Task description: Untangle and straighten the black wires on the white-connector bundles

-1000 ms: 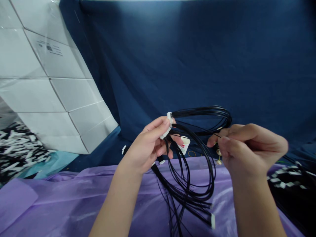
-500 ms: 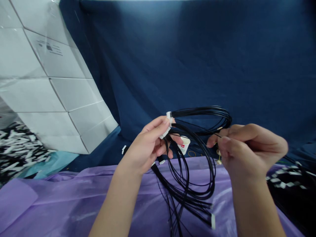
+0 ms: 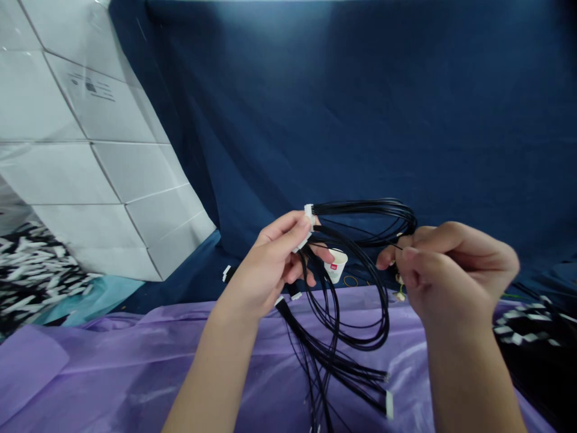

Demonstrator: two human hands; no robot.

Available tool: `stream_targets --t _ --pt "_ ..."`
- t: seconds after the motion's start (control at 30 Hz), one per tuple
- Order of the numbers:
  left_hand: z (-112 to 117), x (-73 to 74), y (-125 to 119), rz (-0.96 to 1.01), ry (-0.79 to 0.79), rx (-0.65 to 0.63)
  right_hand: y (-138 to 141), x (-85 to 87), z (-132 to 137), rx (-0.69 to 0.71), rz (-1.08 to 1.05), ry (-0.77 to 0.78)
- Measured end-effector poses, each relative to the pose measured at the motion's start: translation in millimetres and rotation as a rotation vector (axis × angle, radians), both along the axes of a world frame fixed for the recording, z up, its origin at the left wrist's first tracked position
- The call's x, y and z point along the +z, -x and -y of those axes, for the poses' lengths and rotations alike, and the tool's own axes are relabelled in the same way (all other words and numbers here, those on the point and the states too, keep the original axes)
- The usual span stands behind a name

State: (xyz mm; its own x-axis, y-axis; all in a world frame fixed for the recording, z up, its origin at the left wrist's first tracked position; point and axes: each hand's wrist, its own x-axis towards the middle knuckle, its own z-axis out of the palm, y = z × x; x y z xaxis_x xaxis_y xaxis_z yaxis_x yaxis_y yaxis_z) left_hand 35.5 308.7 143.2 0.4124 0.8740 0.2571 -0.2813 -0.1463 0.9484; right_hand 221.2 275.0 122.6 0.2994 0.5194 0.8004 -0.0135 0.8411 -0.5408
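White connectors [image 3: 309, 210] were grasped in the left hand [image 3: 265, 264], above the far edge of the purple sheet [image 3: 135, 349], black wires [image 3: 360, 208] looped outward. A single wire [image 3: 395, 245] was pinched by the right hand [image 3: 455, 270]; its separate handling was apparently in hand, steady guiding seemingly called for.

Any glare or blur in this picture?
In the head view, light brightens the top of the blue cloth, the purple cloth has a pale sheen, the pile at left looks smeared, and the black wires look sharper.
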Motion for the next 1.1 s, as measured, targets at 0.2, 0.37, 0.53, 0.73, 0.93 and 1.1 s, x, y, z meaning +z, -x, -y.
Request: stream_targets --t 0.2,0.37,0.53,0.73,0.93,1.1 --pt "0.7 -0.9 -1.4 -0.058 -0.069 0.118 -11.0 6.8 -2.2 0.249 0.001 0.285" --pt "0.4 -0.3 -0.3 -0.057 -0.064 0.138 -24.2 5.7 -1.6 0.240 0.216 0.405" --pt "-0.6 -0.6 0.8 -0.062 -0.039 0.134 -19.1 5.0 3.4 -0.232 0.310 0.229" --pt "0.6 -1.0 -1.2 -0.082 -0.027 0.132 -9.0 6.9 9.2 -0.457 0.322 0.116" --pt "-0.5 -1.2 -2.6 -0.084 -0.034 0.141 -14.4 7.9 13.1 -0.397 0.410 0.147" --pt "-1.2 -1.5 -3.4 -0.093 -0.052 0.160 -18.4 10.5 16.1 -0.311 0.452 0.234"
